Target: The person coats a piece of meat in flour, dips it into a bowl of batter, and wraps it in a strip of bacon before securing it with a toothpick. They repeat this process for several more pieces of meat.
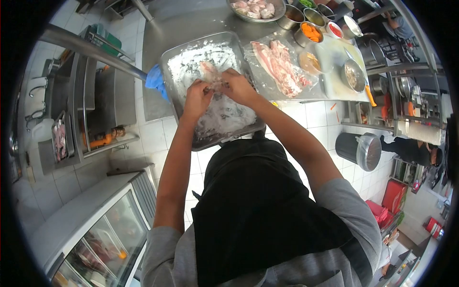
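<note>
A deep metal tray (168, 62) of white flour (215, 52) juts over the front edge of the steel table. Above the flour, my left hand (198, 99) and my right hand (237, 86) are close together, with fingers closed on a pale pink piece of raw meat (209, 71), perhaps chicken. Flour dusts the meat, and its lower part is hidden between my fingers. Right of the tray, strips of raw pork belly (275, 64) lie on plastic sheeting. A bowl of raw meat pieces (256, 9) stands behind.
Metal containers, one with orange vegetable pieces (311, 33), line the back right. A white cutting board (334, 76) bears a bowl (354, 75) and an orange-handled knife (370, 95). A blue cloth (156, 82) hangs left of the tray. A bin (358, 149) stands right; another person (413, 152) is beyond.
</note>
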Available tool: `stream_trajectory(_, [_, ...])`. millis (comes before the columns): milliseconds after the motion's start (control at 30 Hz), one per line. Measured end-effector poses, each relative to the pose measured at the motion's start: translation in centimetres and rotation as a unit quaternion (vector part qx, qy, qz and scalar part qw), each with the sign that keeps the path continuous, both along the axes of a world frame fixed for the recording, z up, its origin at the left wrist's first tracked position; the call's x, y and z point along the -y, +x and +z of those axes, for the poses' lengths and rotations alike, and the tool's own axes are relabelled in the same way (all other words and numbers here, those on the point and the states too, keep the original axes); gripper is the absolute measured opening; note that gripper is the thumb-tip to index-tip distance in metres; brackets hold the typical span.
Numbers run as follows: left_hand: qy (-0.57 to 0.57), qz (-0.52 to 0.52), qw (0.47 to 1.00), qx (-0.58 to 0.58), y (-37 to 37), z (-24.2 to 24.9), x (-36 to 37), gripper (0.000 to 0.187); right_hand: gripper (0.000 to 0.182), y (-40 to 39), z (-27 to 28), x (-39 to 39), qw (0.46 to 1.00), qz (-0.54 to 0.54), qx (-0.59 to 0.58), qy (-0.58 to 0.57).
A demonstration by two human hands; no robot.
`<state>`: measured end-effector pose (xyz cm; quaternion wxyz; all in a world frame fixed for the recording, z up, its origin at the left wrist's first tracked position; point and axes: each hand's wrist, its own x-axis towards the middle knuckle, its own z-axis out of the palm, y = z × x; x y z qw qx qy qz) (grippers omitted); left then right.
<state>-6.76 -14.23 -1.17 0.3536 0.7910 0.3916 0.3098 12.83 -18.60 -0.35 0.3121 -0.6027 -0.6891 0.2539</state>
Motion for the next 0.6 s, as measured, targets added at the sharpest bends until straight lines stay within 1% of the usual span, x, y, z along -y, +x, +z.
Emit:
stream_trajectory(33, [-0.001, 0.002, 1.0, -0.001, -0.2, -0.3, -0.3, 0.021, 0.029, 0.1, 0.3, 0.3, 0.997, 0.047, -0.031, 0.061])
stream_trajectory(100, [-0.031, -0.002, 0.999, 0.01, 0.0, -0.7, -0.6, 0.019, 0.029, 0.1, -0.2, 0.3, 0.996, 0.056, -0.018, 0.068])
stream_trajectory(233, [-0.043, 0.004, 0.999, 0.008, 0.2, -0.8, -0.7, 0.018, 0.029, 0.1, -1.4, -0.4, 0.992, 0.074, 0.014, 0.099])
stream_trajectory(300, [-0.081, 0.023, 0.996, 0.043, 0.3, -0.8, -0.7, 0.023, 0.029, 0.2, -1.6, -0.7, 0.992, 0.075, 0.031, 0.1])
stream_trajectory(333, [-0.08, 0.023, 0.996, 0.043, 0.3, -0.8, -0.8, 0.023, 0.028, 0.2, -1.6, -0.8, 0.991, 0.077, 0.049, 0.101])
stream_trajectory(367, [-0.055, 0.023, 0.998, 0.032, 0.2, -0.7, -1.0, 0.027, 0.028, 0.3, -1.6, -1.1, 0.991, 0.077, 0.049, 0.102])
stream_trajectory(400, [-0.03, 0.022, 0.999, 0.021, 0.2, 0.0, -0.9, 0.03, 0.028, 0.4, -1.7, -1.4, 0.989, 0.089, 0.063, 0.098])
stream_trajectory(433, [-0.029, 0.022, 0.999, 0.021, 0.3, 0.7, -0.8, 0.03, 0.028, 0.6, -1.7, -1.9, 0.987, 0.1, 0.077, 0.095])
stream_trajectory(467, [0.036, 0.014, 0.999, 0.024, 0.6, 1.2, -0.3, 0.033, 0.028, 0.9, -1.8, -2.4, 0.988, 0.098, 0.077, 0.096])
stream_trajectory(500, [0.099, 0.007, 0.995, 0.027, 0.6, 1.5, 0.1, 0.037, 0.028, 1.0, -1.7, -2.8, 0.99, 0.102, 0.081, 0.063])
stream_trajectory(533, [0.097, 0.007, 0.995, 0.025, 0.5, 1.3, 0.1, 0.037, 0.028, 1.0, -1.7, -3.2, 0.99, 0.106, 0.085, 0.03])
stream_trajectory(567, [0.047, -0.006, 0.999, 0.0, 0.5, 1.5, 0.0, 0.036, 0.028, 1.1, -1.5, -3.7, 0.99, 0.108, 0.084, 0.029])
stream_trajectory(600, [-0.002, -0.02, 0.999, -0.025, 0.5, 1.1, -0.3, 0.035, 0.029, 1.3, -1.2, -4.2, 0.989, 0.113, 0.088, -0.02])
